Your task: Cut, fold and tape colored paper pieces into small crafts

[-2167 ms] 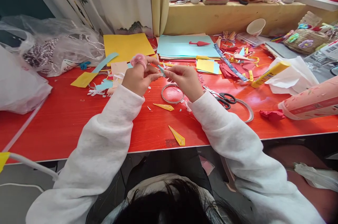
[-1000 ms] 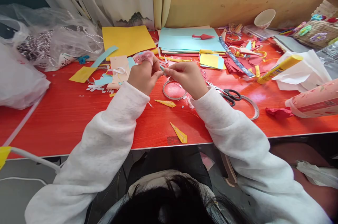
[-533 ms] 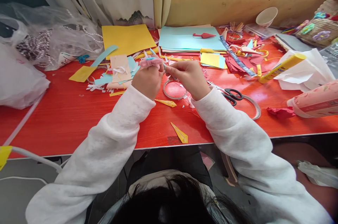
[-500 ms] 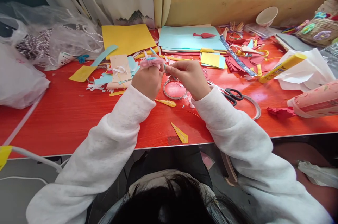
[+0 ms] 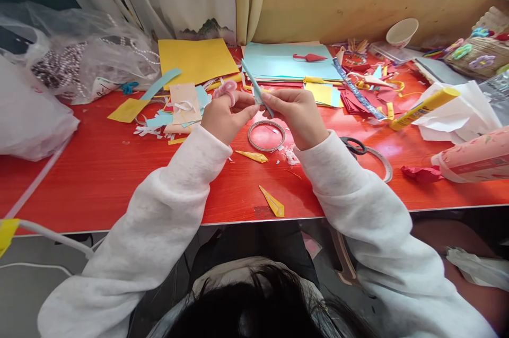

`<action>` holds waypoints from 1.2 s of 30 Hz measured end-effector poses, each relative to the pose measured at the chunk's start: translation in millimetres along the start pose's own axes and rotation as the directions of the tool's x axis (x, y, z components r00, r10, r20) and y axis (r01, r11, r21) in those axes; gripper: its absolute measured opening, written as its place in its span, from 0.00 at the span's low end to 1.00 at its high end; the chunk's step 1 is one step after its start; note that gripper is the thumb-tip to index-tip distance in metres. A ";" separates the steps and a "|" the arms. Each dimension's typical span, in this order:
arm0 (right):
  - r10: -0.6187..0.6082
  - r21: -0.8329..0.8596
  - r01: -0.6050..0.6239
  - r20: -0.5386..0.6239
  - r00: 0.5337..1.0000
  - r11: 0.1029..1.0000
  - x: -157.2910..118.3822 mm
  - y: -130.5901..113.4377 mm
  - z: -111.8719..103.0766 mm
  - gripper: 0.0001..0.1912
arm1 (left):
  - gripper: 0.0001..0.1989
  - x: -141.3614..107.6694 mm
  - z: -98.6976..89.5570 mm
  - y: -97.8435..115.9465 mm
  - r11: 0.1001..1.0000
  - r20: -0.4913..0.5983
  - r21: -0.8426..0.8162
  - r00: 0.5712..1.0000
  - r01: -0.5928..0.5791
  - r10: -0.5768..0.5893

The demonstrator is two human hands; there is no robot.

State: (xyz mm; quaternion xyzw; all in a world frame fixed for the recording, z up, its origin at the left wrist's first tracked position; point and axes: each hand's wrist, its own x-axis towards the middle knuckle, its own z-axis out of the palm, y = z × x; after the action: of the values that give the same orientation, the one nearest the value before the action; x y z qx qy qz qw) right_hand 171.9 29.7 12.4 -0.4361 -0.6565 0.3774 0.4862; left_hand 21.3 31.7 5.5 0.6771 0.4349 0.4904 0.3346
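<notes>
A narrow light-blue paper strip point(image 5: 252, 81) is pinched between my two hands, its long end slanting up and away to the left. My left hand point(image 5: 229, 113) closes thumb and finger on the strip's left side, and a fuzzy pink piece point(image 5: 225, 92) sits at its fingers. My right hand point(image 5: 299, 115) grips the strip from the right. Just below the hands lies a round ring point(image 5: 266, 136) on the red table point(image 5: 159, 184). Two folded yellow paper pieces, one near the ring point(image 5: 254, 156) and one near the table's edge point(image 5: 272, 201), lie closer to me.
Yellow sheets point(image 5: 194, 62) and blue sheets point(image 5: 286, 61) lie at the back. Black-handled scissors point(image 5: 353, 145) rest right of my right sleeve. A yellow glue stick point(image 5: 425, 108), a pink roll point(image 5: 473, 157) and plastic bags point(image 5: 35, 110) flank the work area.
The blue strip has turned and now shows more of its length between the fingers. My left hand has rolled open somewhat, and the pink piece now stands more upright.
</notes>
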 end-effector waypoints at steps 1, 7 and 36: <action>-0.003 -0.002 0.003 0.001 1.000 1.000 -0.1 0.5 0.0 0.20 | 0.05 0.0 0.3 0.0 1.000 -0.006 -0.020 1.000 0.008 -0.008; -0.007 0.002 0.007 0.031 1.000 1.000 -2.1 1.4 1.4 0.22 | 0.06 0.7 -1.4 -3.9 1.000 -0.072 0.009 0.997 -0.005 0.006; -0.022 -0.014 0.023 0.043 0.999 1.000 -2.3 2.1 2.0 0.23 | 0.09 8.7 -0.8 -10.4 0.985 0.051 -0.134 0.993 0.111 -0.105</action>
State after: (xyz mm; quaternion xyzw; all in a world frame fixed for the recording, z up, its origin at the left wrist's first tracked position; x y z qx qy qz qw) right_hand 170.8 28.1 9.2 -0.4239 -0.6743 0.3766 0.4730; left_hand 19.0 43.9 -0.1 0.6386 0.4289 0.4853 0.4155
